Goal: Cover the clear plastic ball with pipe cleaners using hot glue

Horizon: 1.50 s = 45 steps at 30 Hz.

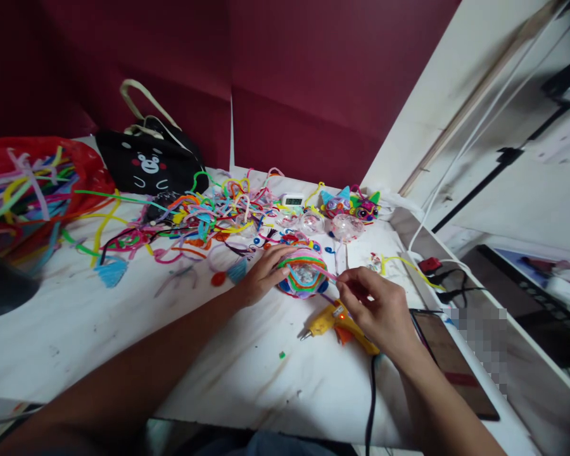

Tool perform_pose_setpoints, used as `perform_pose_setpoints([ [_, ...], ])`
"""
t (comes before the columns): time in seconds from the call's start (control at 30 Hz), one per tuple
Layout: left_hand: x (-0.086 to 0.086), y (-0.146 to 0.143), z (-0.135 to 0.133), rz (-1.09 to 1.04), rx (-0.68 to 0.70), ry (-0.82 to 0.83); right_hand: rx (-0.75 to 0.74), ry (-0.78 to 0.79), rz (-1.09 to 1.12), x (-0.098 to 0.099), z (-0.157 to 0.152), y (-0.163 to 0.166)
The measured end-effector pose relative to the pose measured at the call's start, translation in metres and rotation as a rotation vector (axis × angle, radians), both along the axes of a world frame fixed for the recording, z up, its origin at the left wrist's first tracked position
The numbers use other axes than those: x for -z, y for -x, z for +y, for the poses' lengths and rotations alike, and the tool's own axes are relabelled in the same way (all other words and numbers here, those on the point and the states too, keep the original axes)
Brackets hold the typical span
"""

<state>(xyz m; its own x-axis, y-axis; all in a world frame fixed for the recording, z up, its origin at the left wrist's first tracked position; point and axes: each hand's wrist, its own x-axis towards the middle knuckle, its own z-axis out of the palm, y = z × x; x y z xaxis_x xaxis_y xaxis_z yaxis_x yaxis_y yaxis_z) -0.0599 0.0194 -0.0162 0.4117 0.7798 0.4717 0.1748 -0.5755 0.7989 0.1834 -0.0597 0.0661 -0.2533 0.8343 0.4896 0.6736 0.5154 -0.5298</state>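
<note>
A round ball wrapped in coloured pipe cleaners (pixel 304 258) rests on the white table, part of its clear surface (pixel 306 276) showing in the middle. My left hand (pixel 265 276) grips its left side, fingers over the edge. From its right side a pink pipe cleaner (pixel 327 273) runs out to my right hand (pixel 373 301), which pinches the end between thumb and fingers. Just below that hand lies a yellow glue gun (pixel 323 320) with a small red light lit, its nozzle pointing left.
Loose pipe cleaners (pixel 204 212) are heaped behind, beside a black bag (pixel 147 161) and a red bag (pixel 92 168). Clear balls (pixel 346 228), finished-looking figures (pixel 337 202) and a small digital display (pixel 292 201) stand at the back. A phone (pixel 456 361) lies right; the glue gun's cord (pixel 371 405) crosses the front edge.
</note>
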Motion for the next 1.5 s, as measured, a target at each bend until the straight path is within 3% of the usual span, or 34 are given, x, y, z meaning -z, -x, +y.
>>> perform_pose_setpoints([
  [0.57,-0.002,-0.001,-0.003,0.067,-0.013,-0.026,-0.1,-0.194,-0.18,0.024,-0.002,0.01],
  [0.93,-0.001,-0.001,-0.004,0.092,-0.025,-0.06,-0.118,-0.302,-0.396,0.014,0.007,0.023],
  [1.5,0.001,-0.003,-0.004,0.111,-0.044,-0.093,-0.083,-0.3,-0.471,0.018,0.011,0.032],
])
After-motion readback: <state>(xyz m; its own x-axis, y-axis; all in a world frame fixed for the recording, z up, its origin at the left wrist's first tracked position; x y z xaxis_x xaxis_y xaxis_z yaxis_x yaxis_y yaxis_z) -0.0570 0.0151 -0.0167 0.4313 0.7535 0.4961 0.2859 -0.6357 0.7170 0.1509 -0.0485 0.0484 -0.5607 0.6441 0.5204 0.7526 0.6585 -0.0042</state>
